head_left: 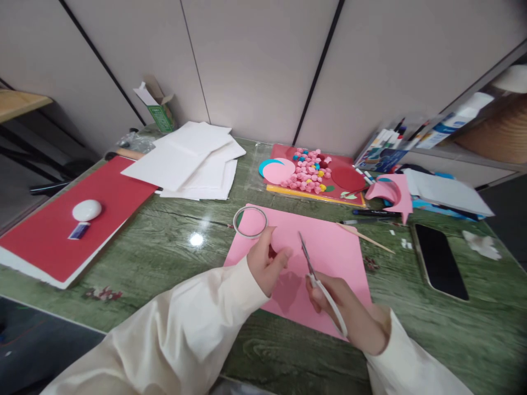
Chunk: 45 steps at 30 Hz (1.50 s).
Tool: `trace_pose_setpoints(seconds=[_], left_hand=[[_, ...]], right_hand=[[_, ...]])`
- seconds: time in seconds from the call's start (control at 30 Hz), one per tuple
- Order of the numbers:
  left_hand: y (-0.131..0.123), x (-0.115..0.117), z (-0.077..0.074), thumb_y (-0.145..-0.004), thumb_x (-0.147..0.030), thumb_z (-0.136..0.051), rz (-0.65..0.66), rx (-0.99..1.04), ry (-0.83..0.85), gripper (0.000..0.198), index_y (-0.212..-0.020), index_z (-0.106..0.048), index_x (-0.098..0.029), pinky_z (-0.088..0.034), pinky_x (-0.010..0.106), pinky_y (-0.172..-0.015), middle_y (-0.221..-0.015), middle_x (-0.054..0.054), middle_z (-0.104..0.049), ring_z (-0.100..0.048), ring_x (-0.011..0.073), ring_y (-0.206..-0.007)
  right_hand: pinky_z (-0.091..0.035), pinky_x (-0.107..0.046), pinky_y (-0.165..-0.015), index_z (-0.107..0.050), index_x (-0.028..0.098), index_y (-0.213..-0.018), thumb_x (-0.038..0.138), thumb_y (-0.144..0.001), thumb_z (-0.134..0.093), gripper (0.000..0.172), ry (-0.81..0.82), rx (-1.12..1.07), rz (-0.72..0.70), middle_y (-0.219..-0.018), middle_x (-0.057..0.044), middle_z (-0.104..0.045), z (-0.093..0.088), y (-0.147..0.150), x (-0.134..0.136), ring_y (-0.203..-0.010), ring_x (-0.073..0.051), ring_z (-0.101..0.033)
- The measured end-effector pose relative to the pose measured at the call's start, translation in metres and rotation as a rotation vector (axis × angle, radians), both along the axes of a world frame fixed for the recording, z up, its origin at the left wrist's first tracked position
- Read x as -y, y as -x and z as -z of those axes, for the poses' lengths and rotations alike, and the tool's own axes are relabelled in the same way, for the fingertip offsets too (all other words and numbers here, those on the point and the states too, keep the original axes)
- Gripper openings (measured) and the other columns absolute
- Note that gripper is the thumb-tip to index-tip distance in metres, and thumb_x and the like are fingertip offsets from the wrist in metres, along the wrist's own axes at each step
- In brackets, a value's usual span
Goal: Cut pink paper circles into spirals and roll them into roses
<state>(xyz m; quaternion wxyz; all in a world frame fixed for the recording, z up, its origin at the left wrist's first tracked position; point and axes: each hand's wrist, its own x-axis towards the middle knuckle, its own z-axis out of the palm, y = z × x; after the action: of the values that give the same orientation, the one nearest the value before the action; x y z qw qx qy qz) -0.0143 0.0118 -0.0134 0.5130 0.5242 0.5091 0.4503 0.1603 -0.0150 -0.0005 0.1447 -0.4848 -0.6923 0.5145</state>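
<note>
My right hand [335,299] grips a pair of scissors [308,258] with white handles, their blades pointing away from me and close together. To the left, my left hand [265,263] is raised over a sheet of pink paper [329,241], its fingers and thumb curled toward each other. Something pink may be between them, but it blends with the sheet behind and I cannot make it out. Shadows of the hands fall on the pink sheet. A roll of clear tape [236,222] lies across the sheet's far left corner, just beyond my left hand.
Red paper [123,189] lies left, bearing a white oval object [87,210]. White sheets [177,164] are stacked behind. Pink paper balls [307,170] and paper circles [279,171] sit at the back. A wooden stick [370,240] and a phone [439,262] are right.
</note>
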Motion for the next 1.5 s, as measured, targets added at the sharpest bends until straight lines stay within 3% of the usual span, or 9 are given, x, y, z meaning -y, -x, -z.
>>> trace_pose_setpoints(seconds=[0.37,0.83,1.2,1.5], left_hand=[[0.0014,0.0,0.0005,-0.079,-0.033,-0.047,0.018,0.008,-0.024,0.028,-0.102,-0.042,-0.017,-0.04,0.022,-0.053,-0.069,-0.001,-0.049,-0.049,0.0097,-0.057],[0.0002,-0.0017,0.0036,-0.08,-0.032,-0.046,-0.05,0.12,-0.062,0.027,-0.102,-0.043,-0.016,-0.041,0.022,-0.055,-0.075,0.0,-0.049,-0.047,0.0079,-0.056],[0.0005,0.0018,0.0009,-0.082,-0.035,-0.04,-0.02,-0.047,-0.025,0.032,-0.108,-0.04,-0.015,-0.037,0.024,-0.056,-0.06,-0.004,-0.046,-0.044,0.01,-0.053],[-0.0016,0.0029,-0.0027,-0.081,-0.034,-0.041,0.015,-0.09,-0.015,0.031,-0.106,-0.042,-0.015,-0.038,0.025,-0.056,-0.059,-0.003,-0.046,-0.045,0.011,-0.054]], right_hand=[[-0.033,-0.025,-0.055,-0.042,0.018,-0.062,0.052,-0.084,-0.032,0.042,0.026,-0.022,0.01,-0.057,0.002,-0.043,-0.0042,0.0026,-0.0001,-0.056,-0.012,-0.04],[-0.032,-0.024,-0.056,-0.042,0.018,-0.063,0.043,-0.087,-0.031,0.037,0.03,-0.046,-0.013,-0.058,0.002,-0.043,-0.001,0.0008,0.0004,-0.056,-0.011,-0.039],[-0.033,-0.024,-0.055,-0.042,0.018,-0.064,0.049,-0.086,-0.031,0.04,0.01,-0.056,0.002,-0.058,0.002,-0.043,0.0028,0.001,0.0003,-0.055,-0.011,-0.039],[-0.032,-0.025,-0.056,-0.041,0.018,-0.065,0.053,-0.083,-0.032,0.041,0.001,-0.054,0.011,-0.059,0.002,-0.043,0.0014,0.0008,-0.0004,-0.056,-0.012,-0.039]])
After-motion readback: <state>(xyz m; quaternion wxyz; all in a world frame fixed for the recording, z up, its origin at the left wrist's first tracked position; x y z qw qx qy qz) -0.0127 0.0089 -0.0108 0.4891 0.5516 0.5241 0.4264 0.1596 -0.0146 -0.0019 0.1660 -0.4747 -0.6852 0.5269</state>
